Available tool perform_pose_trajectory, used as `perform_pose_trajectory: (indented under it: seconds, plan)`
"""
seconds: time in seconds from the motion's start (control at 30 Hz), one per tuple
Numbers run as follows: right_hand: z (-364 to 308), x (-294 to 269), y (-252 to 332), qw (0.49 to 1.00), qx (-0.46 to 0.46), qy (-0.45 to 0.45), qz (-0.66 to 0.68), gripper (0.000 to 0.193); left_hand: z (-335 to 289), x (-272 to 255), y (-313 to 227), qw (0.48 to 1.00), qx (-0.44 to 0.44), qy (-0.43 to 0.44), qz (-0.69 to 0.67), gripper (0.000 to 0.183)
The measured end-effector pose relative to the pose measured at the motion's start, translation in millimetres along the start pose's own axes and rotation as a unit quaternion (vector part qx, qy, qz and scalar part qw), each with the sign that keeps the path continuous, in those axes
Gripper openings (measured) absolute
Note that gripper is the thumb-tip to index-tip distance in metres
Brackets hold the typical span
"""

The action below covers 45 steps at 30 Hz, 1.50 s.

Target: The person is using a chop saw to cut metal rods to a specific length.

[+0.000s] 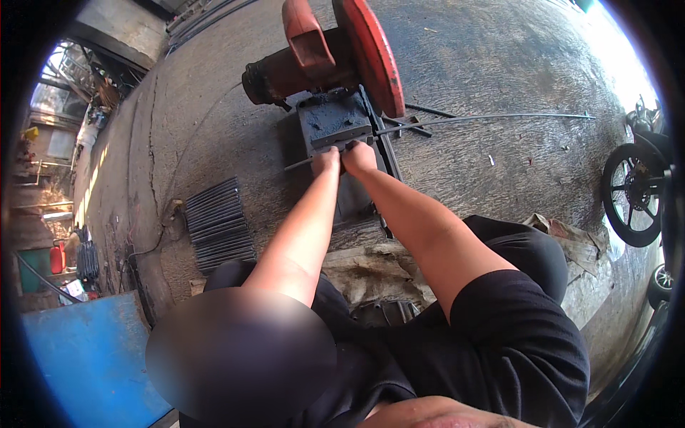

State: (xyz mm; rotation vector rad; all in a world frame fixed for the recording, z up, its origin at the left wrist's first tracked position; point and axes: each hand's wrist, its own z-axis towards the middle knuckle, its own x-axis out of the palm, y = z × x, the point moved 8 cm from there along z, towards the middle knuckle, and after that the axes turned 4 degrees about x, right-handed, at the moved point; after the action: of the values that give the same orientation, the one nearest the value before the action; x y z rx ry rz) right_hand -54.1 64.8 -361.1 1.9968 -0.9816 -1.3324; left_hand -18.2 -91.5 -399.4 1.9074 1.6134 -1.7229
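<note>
In the middle, a red cut-off saw (325,60) with a round blade guard (371,60) stands on a dark metal base. At the near edge of its vise block (339,121) my two hands are side by side, fingers curled in. My left hand (326,162) is closed where a thin metal rod (296,165) sticks out to its left. My right hand (360,158) is also closed, against a dark part; what it grips is hidden. A long thin metal bar (492,118) reaches from beside the vise far to the right.
Left of my arms lies a row of cut dark bars (220,225). Short bar pieces (421,128) rest beside the saw. Wrinkled sacking (378,271) covers the ground before me. A wheel (631,194) stands far right, a blue panel (89,364) lower left. A cable (203,121) trails leftward.
</note>
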Motion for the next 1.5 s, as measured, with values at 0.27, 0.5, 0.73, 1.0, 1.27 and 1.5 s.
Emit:
perform_pose_trajectory:
  seconds: [0.27,0.5,0.73,1.0,1.27,1.5]
  plan:
    - [2.1,-66.5,-60.7,0.980,0.078,-0.099,0.154,0.034,-61.9,56.3,-57.8,0.992,0.018,0.019,-0.120,0.043]
    - [48.2,-99.9,-122.2,0.969,0.160,-0.136,0.133,0.039,-79.9,115.1,-96.5,0.988,-0.023,0.072,-0.134,0.049]
    - [123.8,-68.5,-154.7,0.806,0.320,-0.012,0.497,0.037,-77.5,125.0,-94.0,0.992,-0.027,0.053,-0.114,0.051]
    - [125.3,-71.3,-171.9,0.784,0.342,-0.066,0.514,0.019,-68.8,120.2,-71.5,0.981,0.032,0.110,-0.159,0.046]
    - [94.0,-85.2,-142.2,0.785,0.249,-0.039,0.566,0.011,-101.4,94.5,-78.3,0.915,-0.009,0.165,-0.368,0.043]
    - [14.2,-59.3,-60.0,0.935,0.156,0.102,0.301,0.028,-93.6,73.3,-38.0,0.859,-0.086,0.145,-0.483,0.041]
